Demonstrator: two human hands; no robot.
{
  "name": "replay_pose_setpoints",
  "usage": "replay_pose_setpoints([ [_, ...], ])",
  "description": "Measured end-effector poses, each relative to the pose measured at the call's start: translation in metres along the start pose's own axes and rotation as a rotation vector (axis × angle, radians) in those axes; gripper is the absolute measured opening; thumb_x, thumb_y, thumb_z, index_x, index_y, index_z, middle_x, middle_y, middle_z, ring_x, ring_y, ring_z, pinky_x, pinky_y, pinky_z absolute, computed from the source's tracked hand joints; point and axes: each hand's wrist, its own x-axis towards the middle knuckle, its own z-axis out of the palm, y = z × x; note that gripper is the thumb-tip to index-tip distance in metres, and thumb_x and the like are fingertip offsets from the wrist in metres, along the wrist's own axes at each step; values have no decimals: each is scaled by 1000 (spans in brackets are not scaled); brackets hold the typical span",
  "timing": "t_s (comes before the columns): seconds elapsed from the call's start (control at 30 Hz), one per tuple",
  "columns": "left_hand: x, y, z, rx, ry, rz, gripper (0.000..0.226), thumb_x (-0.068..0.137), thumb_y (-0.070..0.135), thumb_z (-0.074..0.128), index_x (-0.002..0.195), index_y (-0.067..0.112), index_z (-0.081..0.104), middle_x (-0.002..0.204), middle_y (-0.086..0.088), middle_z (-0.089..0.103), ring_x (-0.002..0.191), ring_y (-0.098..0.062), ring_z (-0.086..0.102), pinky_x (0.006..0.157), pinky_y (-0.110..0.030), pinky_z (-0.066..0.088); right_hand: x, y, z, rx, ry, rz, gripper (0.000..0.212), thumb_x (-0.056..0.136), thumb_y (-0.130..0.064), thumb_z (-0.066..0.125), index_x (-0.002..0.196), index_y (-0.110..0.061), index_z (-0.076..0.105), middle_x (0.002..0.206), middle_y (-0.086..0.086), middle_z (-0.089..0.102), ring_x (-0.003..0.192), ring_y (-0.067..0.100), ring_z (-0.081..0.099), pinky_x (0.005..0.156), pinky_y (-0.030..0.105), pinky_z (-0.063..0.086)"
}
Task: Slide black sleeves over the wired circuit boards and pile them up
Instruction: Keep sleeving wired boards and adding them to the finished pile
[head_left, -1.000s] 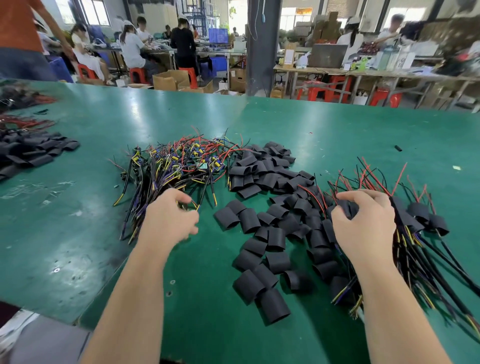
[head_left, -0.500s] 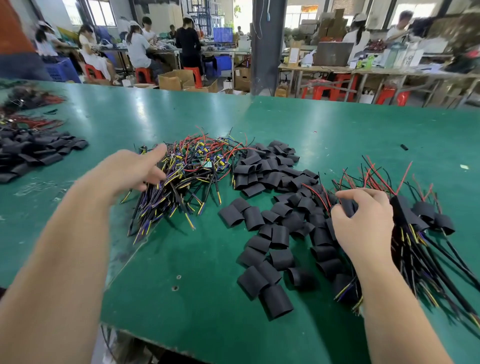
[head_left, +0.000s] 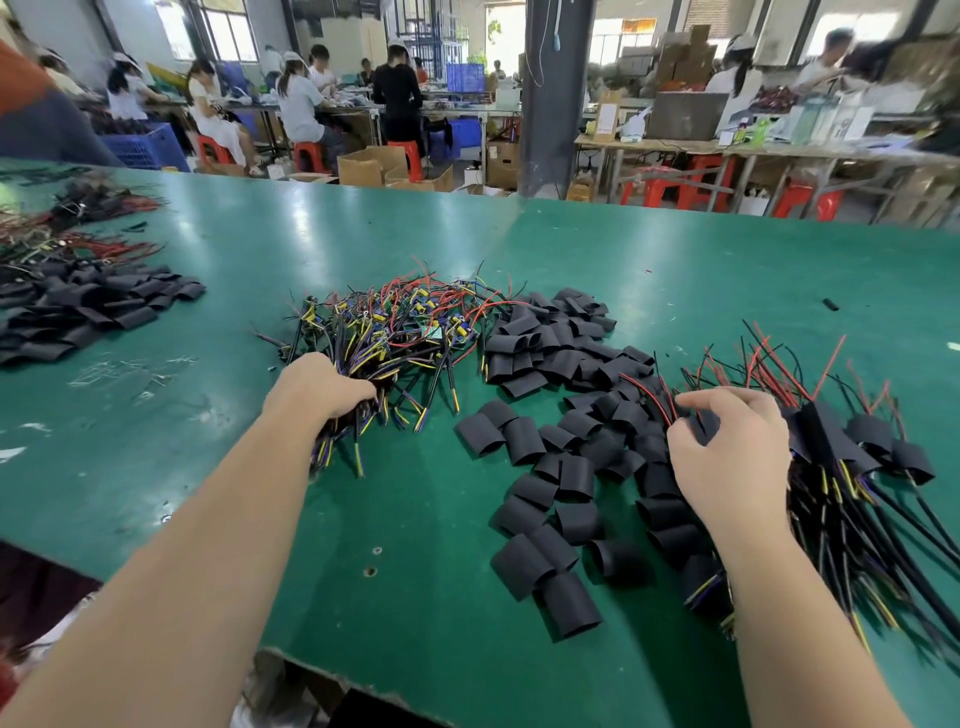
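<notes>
Head: board wires (head_left: 400, 371) in left fingers (head_left: 349, 391)

Left forearm (head_left: 208, 545) and right forearm (head_left: 795, 623): bare along the whole visible length, from the lower frame edge to the wrist. Left grip (head_left: 317, 389) and right grip (head_left: 727, 457): bare hands, with knuckles and finger joints plainly outlined. A dark maroon patch (head_left: 36, 587) below the desk (head_left: 415, 519) edge, lower left, is possibly the person's clothing; the view is too blurred to confirm.

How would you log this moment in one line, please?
left hand: grips wired boards | right hand: among loose sleeves, hold unclear | sleeved pile: far right
</notes>
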Motion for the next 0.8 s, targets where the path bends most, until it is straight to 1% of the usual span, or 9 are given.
replay_pose_setpoints([
  [0.1, 3, 1, 3, -76, 75, 26, 29, 78, 26, 68, 76, 4, 49, 91, -18, 62, 76, -32, 52, 68, -32, 40, 0, -1, -1, 11, 1, -8, 20, 86, -8, 61, 103, -15, 70, 120, 8, 52, 117, 30, 46, 101, 49, 38],
  [0.2, -2, 4, 4, -184, 188, 58, 33, 88, 25, 63, 99, 2, 42, 110, -27, 59, 97, -41, 56, 75, -39, 41, 0, -1, 0, 12, -3, -13, 20, 86, -8, 61, 103, -15, 69, 121, 8, 52, 117, 31, 45, 101, 47, 37],
  [0.27, -15, 8, 2, -218, 293, 134, 35, 92, 24, 60, 109, 0, 40, 113, -29, 58, 104, -45, 55, 80, -44, 42, 0, -1, 1, 13, 0, -23, 20, 86, -8, 61, 103, -15, 69, 120, 8, 52, 116, 30, 46, 100, 47, 38],
  [0.4, -49, 14, -1, -209, 494, 316, 32, 92, 18, 57, 115, 3, 40, 111, -23, 58, 97, -44, 57, 69, -41, 36, 0, -1, 2, 4, 3, -29, 20, 86, -10, 61, 104, -16, 69, 121, 7, 52, 116, 28, 46, 98, 44, 39],
  [0.47, -64, 16, 3, -117, 528, 352, 29, 92, 15, 55, 114, 7, 38, 111, -19, 54, 92, -42, 59, 65, -39, 34, 1, 0, 2, 4, -3, -28, 20, 86, -10, 61, 103, -17, 69, 121, 7, 52, 116, 28, 46, 98, 42, 37],
  [0.57, -83, 18, 19, 71, 449, 372, 27, 91, 10, 51, 112, 9, 35, 110, -13, 50, 91, -39, 62, 61, -41, 38, 1, 2, 2, 8, -10, -15, 20, 86, -11, 61, 103, -18, 69, 121, 6, 51, 117, 28, 46, 98, 39, 36],
  [0.63, -92, 17, 31, 214, 329, 356, 33, 89, 17, 57, 110, 8, 33, 112, -11, 48, 96, -34, 63, 65, -42, 45, 1, 2, 2, 16, -17, -10, 21, 86, -11, 61, 104, -18, 68, 120, 5, 51, 117, 27, 46, 97, 37, 36],
  [0.73, -95, 14, 40, 232, 59, 279, 71, 78, 51, 71, 115, 4, 31, 121, -13, 43, 112, -35, 54, 86, -44, 46, 0, 1, 2, 32, -27, -8, 22, 86, -11, 61, 105, -18, 68, 118, 3, 49, 116, 28, 47, 97, 40, 41],
  [0.8, -95, 14, 40, 216, -38, 226, 99, 60, 77, 66, 119, 4, 32, 126, -13, 41, 118, -35, 48, 93, -44, 43, -1, 1, 2, 31, -35, 1, 22, 86, -11, 61, 106, -19, 67, 118, 3, 48, 115, 28, 48, 96, 42, 42],
])
